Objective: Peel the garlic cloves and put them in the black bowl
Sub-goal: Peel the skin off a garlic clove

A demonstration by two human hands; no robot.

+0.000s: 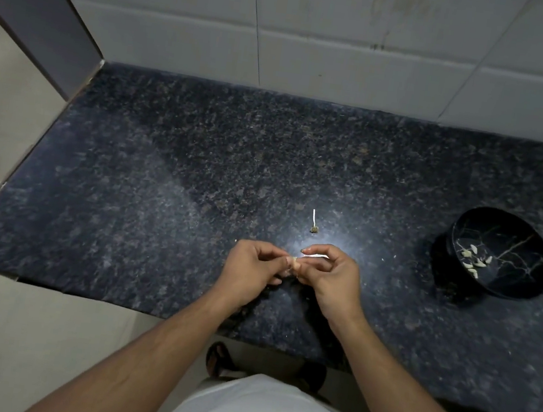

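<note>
I have both hands together just below the middle of the frame, over the near part of the counter, and between them is a garlic clove (294,262), small and pale, mostly hidden by fingers. My left hand (253,267) has its fingers curled in and pinches the clove at its tips; my right hand (331,276) meets it from the other side, thumb and forefinger nipped on what looks like a pale strip of skin (317,256) lying across its fingertips. I judge the left is there to steady the clove while the right pulls the peel away, which is why they sit so close, touching at the fingertips. The peeling of this clove looks under way, not finished; how much skin remains I cannot tell. Just above the hands, lying on the counter, is a stem scrap (313,223), a thin white stalk with a brownish root end, apart from everything else. The black bowl (510,216) stands at the right of the frame, well apart from the hands, its inside veined with pale lines, and a small heap of peeled cloves (473,262) lies in its left part, so some of the work is done and it is an easy reach for the right hand. The counter (163,174) is dark speckled stone, with a bright glare right by the hands. Behind it, across the top of the frame, runs a wall of pale tiles (351,60); a dark panel (43,13) closes the upper left.
</note>
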